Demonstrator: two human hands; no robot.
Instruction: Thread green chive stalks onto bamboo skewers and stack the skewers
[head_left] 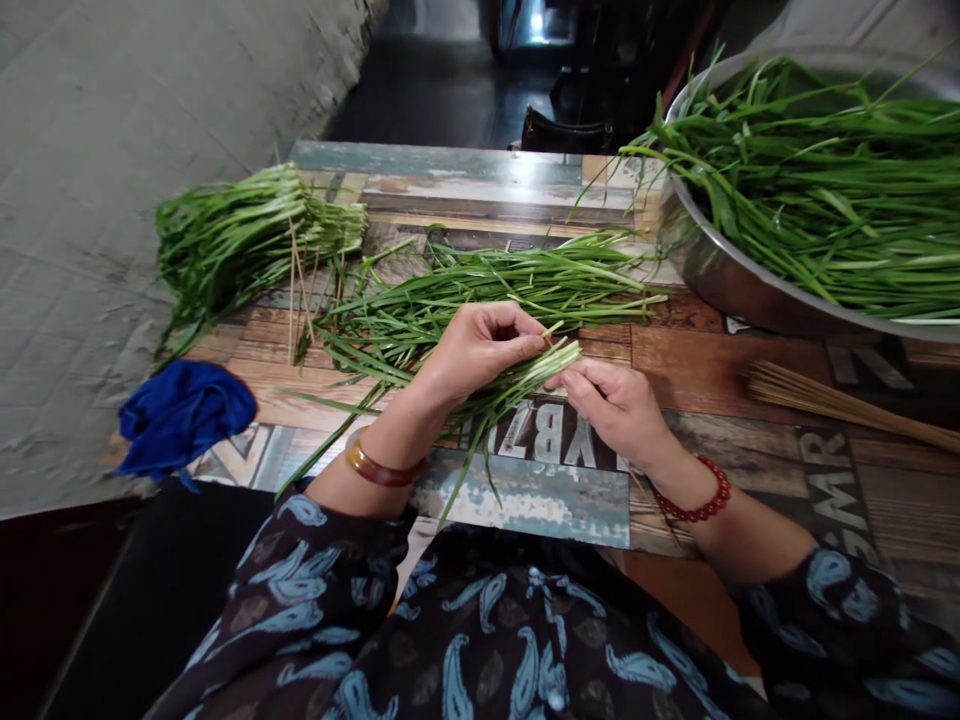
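My left hand (pixel 491 350) is closed around a small bunch of chives (pixel 551 368), its thumb and forefinger pinched near the pale cut ends. The long green leaves hang down below the wrist. Close against those ends, my right hand (pixel 611 405) has its fingers pinched together on a thin bamboo skewer (pixel 637 482), mostly hidden by the hand. Just beyond both hands lies a loose pile of chives (pixel 480 280), stems toward the right.
Skewered chives (pixel 247 225) are stacked at the left, thin sticks jutting out. A blue cloth (pixel 184 415) lies nearer. At the right stand a large metal basin (pixel 720 265) heaped with chives and a bundle of bamboo skewers (pixel 847 405). A wall (pixel 112 200) borders the wood-patterned table (pixel 690 355).
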